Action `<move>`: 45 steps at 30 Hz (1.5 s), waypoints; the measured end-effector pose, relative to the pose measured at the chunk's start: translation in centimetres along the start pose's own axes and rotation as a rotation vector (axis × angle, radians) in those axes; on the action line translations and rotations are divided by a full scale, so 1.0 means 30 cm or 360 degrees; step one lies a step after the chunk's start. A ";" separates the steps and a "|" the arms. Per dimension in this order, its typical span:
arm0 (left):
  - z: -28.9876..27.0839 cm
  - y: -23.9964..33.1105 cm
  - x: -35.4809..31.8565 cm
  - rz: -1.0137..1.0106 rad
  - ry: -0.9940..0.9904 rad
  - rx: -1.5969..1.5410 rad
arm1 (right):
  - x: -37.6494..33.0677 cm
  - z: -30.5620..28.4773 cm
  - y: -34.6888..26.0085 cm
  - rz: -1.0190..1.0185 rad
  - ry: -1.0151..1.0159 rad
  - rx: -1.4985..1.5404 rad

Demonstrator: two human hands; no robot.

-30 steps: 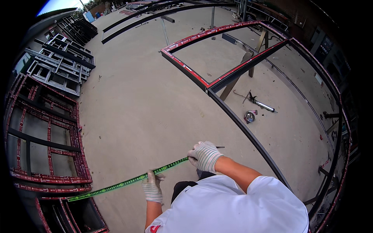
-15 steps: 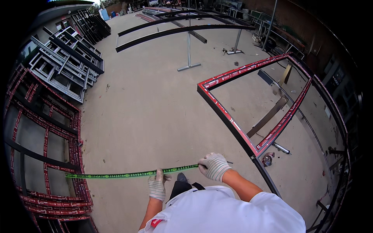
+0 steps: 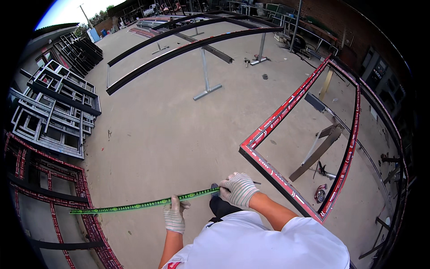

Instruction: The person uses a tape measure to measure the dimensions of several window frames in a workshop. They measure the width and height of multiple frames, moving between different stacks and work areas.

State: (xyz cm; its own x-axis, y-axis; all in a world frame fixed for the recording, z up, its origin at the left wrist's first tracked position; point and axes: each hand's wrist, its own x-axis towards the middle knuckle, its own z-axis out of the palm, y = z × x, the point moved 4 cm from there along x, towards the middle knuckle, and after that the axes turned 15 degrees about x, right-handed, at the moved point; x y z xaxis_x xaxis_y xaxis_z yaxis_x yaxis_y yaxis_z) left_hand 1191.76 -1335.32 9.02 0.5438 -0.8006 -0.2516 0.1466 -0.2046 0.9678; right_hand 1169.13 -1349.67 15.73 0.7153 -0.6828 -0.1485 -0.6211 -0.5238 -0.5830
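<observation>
A green tape measure blade [image 3: 130,206] with dark markings stretches across in front of me, its free end over the left stack of frames. My left hand [image 3: 174,216], in a striped knit glove, pinches the blade partway along. At the blade's right end my right hand [image 3: 240,190], in a matching glove, is closed round the tape measure; its case is hidden in the palm. A thin dark stick-like piece [image 3: 256,182] pokes out beyond the right hand. To the right of that hand lies the near corner of a large metal frame [image 3: 281,180] covered in red printed film.
Red-filmed frames [image 3: 92,228] are stacked at the left, with bare metal frames [image 3: 83,103] leaning behind them. A long dark frame [image 3: 179,54] rests on metal stands [image 3: 206,76] ahead. Power tools [image 3: 320,193] lie on the floor within the right frame. Concrete floor [image 3: 170,134] spans the middle.
The view has shifted, bringing more of the far yard and sky into sight. Both hands and the stretched tape sit slightly further left in the picture, with the same hold on it.
</observation>
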 end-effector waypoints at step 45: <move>2.139 0.729 2.894 0.0032 -0.1258 0.0524 | 1.903 -1.490 1.731 0.0913 0.0904 0.0148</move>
State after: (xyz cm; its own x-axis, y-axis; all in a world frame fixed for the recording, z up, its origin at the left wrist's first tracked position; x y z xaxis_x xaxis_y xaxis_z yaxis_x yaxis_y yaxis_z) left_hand 1189.16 -1445.43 8.73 -0.2100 -0.9383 -0.2747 -0.1707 -0.2415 0.9553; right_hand 1163.41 -1438.63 12.68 0.0065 -0.9995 -0.0312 -0.7945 0.0138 -0.6071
